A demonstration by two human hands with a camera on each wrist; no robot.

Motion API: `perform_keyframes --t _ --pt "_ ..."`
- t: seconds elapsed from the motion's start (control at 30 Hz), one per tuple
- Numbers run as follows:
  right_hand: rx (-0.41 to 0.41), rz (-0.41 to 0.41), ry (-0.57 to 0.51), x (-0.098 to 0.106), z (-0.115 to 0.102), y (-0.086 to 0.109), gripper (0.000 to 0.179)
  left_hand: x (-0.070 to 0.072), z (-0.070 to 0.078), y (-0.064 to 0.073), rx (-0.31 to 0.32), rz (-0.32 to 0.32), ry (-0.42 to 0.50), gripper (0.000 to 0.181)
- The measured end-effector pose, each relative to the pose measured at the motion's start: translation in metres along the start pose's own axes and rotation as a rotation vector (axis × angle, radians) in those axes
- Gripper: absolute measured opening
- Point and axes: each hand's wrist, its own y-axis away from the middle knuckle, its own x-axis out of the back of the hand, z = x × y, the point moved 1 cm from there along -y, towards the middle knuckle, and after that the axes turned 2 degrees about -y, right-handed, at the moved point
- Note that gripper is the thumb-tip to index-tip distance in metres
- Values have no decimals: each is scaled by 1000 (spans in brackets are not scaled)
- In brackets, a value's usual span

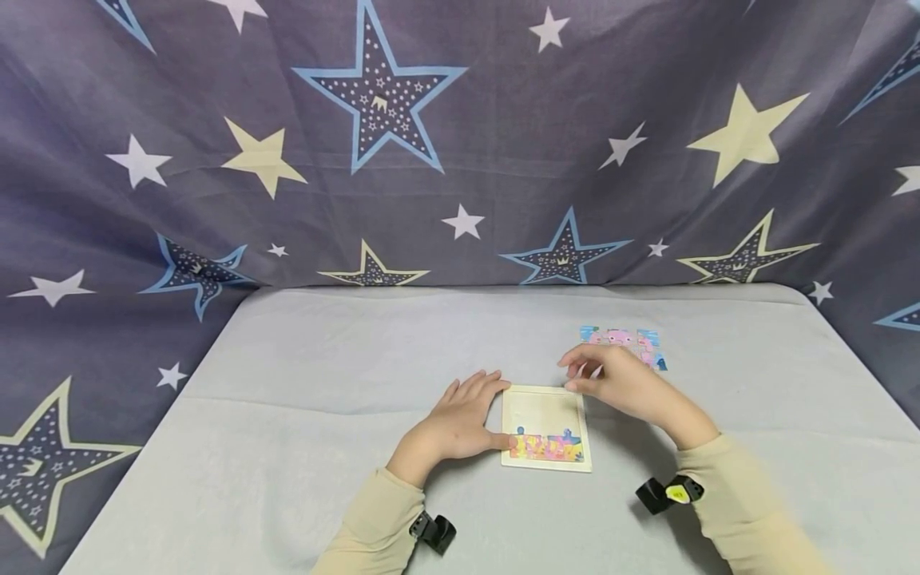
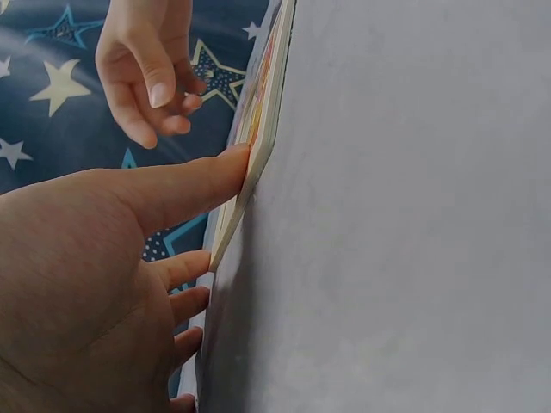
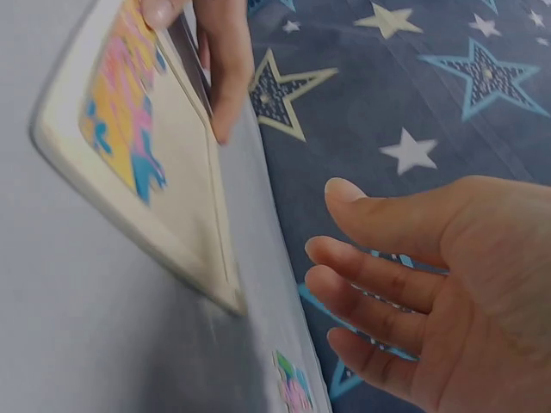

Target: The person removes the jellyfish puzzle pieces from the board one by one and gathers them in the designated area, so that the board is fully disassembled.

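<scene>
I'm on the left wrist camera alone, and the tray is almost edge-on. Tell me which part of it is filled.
Observer: In the head view, puzzle pieces fill a strip along the near side of the tray; the far part is bare.

Operator: Now report any others outside it.

Observer: Several loose pieces lie on the table, past the tray's far right corner.

Operator: Place the right hand for me.

Observer: From the head camera, it sits between you and those loose pieces, covering part of them.
</scene>
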Motion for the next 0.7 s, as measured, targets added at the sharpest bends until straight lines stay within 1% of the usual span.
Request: perform_keyframes --t 0.13,0.33,0.57,0.7 --pt "-5 -47 -10 -8 -9 -1 22 1 0 1 -2 -2 -6 85" --pt "13 -114 -35 -21 -21 -2 20 2 -1 1 -12 -1 -20 85" --pt "32 -185 -52 -31 -28 -1 17 4 0 2 -23 -7 -27 84" --pt "49 -233 -31 -38 -30 0 16 8 4 5 -30 -12 -35 83"
